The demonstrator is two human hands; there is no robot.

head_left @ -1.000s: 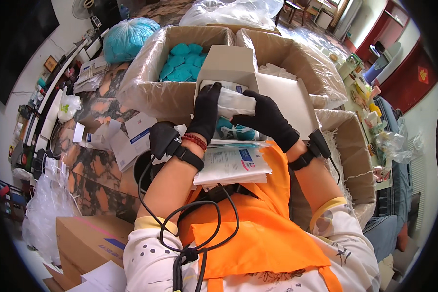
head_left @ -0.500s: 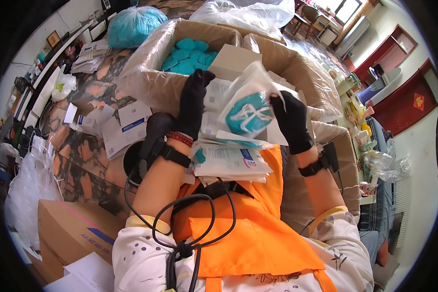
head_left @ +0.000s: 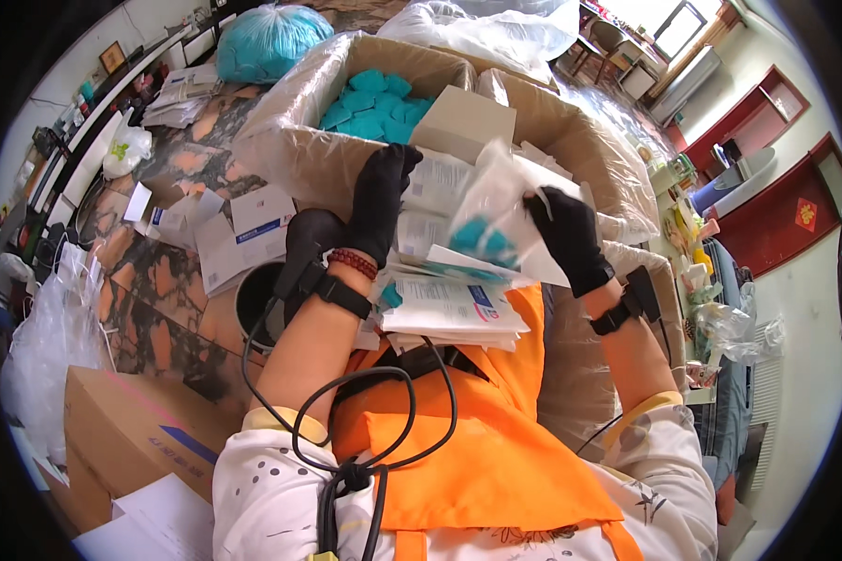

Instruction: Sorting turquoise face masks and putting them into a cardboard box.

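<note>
Clear pouch (head_left: 489,198) is just left of the fingers of the right hand (head_left: 567,238), with a teal bundle (head_left: 486,241) showing through its near end. Those fingers look pinched almost closed on its right-hand edge, though it's blurry enough that I wouldn't swear to the exact grip.

As far as the smear lets me judge, the long axis runs away from the body, pale see-through end furthest out. So the key bit: pouch on the inner side of the right fingers, and the right hand is easily the nearer one.

Left hand (head_left: 381,201) is well apart, over to the pouch's left. Its fingers are curled in, and honestly can't tell if they've got hold of anything. White packets (head_left: 437,179) fill the gap between them and the pouch, with a pale box flap (head_left: 465,122) just beyond.

Closer to the body than either set of fingers, there's a stack of flat packets (head_left: 449,311). Out past the left fingers, a lined carton (head_left: 313,166) holds teal pieces (head_left: 371,103).
</note>
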